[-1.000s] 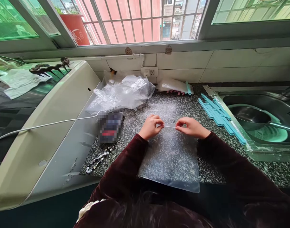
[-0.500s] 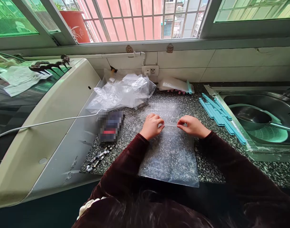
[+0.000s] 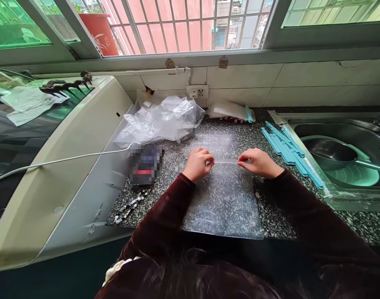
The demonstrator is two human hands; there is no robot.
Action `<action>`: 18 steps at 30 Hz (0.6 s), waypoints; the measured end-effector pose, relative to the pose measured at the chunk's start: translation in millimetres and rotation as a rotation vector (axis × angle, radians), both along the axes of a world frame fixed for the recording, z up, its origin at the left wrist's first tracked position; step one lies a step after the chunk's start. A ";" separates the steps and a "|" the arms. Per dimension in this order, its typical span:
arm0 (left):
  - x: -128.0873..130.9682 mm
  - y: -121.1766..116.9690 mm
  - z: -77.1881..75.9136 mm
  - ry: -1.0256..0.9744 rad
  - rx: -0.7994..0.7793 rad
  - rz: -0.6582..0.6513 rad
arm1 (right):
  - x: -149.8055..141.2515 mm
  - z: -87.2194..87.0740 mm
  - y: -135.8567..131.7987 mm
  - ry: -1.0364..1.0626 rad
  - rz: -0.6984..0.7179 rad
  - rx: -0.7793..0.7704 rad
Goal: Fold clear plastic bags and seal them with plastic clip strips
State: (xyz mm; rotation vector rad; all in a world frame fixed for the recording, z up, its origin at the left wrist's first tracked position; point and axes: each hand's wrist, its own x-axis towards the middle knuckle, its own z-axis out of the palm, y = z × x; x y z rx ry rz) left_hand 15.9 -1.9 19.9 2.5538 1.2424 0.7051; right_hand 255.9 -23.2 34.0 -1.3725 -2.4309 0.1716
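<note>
A clear plastic bag (image 3: 224,203) lies flat on the speckled counter, its near edge reaching the counter's front. My left hand (image 3: 198,163) pinches the bag's far edge near its left end, thumb against fingers. Farther right along that same edge, my right hand (image 3: 258,162) is closed in a pinch on it. Between the two hands a thin whitish strip (image 3: 225,162) runs straight across the top of the bag. Both wrists come out of dark velvet sleeves.
Crumpled clear plastic (image 3: 163,120) lies at the back left, behind a blurred dark phone-like object (image 3: 146,165). Several light-blue strips (image 3: 286,145) lie by the sink (image 3: 329,199), which holds a pan (image 3: 328,150). Stacked bags (image 3: 229,110) rest against the wall. A white cable (image 3: 68,160) crosses the left appliance.
My right hand has moved to the right along the bag's top edge, widening the gap between my hands. My left hand has hardly moved. The bag's near edge has shifted slightly.
</note>
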 end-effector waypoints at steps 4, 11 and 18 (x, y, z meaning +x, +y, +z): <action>1.8 -2.3 -0.3 0.078 0.000 0.036 | -2.5 -0.6 0.0 -0.014 0.007 0.020; 4.8 -1.3 -3.0 0.015 -0.013 -0.038 | -6.3 -0.1 -1.2 0.041 0.005 0.031; 0.0 2.5 -0.8 -0.021 0.023 -0.001 | 9.0 5.3 0.0 0.084 -0.008 -0.051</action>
